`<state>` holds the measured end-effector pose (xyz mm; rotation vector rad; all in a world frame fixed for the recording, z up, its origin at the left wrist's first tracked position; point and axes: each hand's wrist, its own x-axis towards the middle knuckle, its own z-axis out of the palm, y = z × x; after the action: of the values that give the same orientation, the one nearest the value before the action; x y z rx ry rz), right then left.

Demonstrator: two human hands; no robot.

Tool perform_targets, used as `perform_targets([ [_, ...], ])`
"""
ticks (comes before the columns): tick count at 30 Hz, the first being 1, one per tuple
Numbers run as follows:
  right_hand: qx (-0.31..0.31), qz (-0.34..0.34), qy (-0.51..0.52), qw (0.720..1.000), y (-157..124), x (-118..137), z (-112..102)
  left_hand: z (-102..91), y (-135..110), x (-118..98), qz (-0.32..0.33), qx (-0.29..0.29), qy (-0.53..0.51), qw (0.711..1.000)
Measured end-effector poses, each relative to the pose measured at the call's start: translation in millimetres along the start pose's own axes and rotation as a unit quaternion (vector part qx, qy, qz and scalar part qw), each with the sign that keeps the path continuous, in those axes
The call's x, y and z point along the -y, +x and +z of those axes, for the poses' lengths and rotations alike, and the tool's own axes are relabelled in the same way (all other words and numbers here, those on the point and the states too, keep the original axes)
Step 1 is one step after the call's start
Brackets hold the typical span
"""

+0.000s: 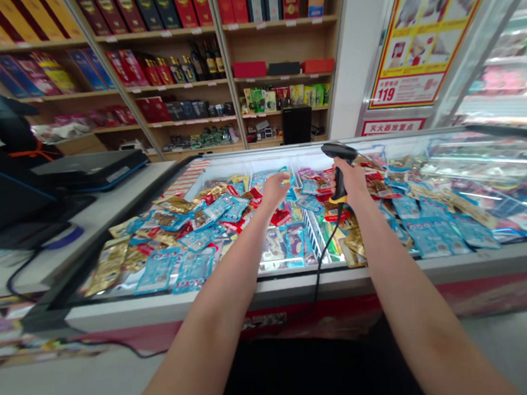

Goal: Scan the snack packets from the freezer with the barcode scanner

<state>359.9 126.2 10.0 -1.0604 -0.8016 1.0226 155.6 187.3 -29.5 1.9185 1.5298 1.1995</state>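
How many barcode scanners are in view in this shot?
1: a black and yellow barcode scanner, gripped in the right hand above the freezer. Another could be hidden among the snack packets.

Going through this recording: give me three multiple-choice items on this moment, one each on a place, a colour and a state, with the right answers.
1. Where do the foil snack packets lie? A on the wall shelves; B in the chest freezer; C on the floor.
2. What colours is the handheld barcode scanner? A black and yellow; B all white; C red and blue.
3. How does its cord lie? A coiled on the counter; B wound around the wrist; C hanging down across the freezer's front rim.

1 B: the packets are heaped inside the freezer.
2 A: a yellow band shows on the black grip in the right hand.
3 C: the cord drops from the grip past the rim.
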Motion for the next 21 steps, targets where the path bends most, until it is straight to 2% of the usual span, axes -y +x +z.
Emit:
perform_targets([
  [4,0.032,0.012,-0.037,0.999,-10,-1,27,-42.5,5,25,-0.038,-0.039,0.023,0.998],
  [8,0.102,0.031,-0.105,0.989,-22,-13,66,-85.6,5,49,-0.070,-0.066,0.097,0.991],
  [12,0.154,0.042,-0.181,0.970,-28,-32,95,-129.4,-3,63,-0.130,-0.026,0.204,0.970],
  [15,0.182,0.041,-0.204,0.961,-31,-45,102,-156.1,-7,65,-0.171,0.026,0.254,0.952],
  [17,0.189,0.042,-0.210,0.958,-32,-52,100,-167.1,-8,65,-0.191,0.057,0.263,0.944],
  [19,0.196,0.048,-0.205,0.958,-31,-57,96,-171.9,-9,65,-0.211,0.063,0.231,0.948],
  [21,0.203,0.054,-0.189,0.959,-30,-61,92,-171.6,-11,64,-0.236,0.041,0.167,0.956],
])
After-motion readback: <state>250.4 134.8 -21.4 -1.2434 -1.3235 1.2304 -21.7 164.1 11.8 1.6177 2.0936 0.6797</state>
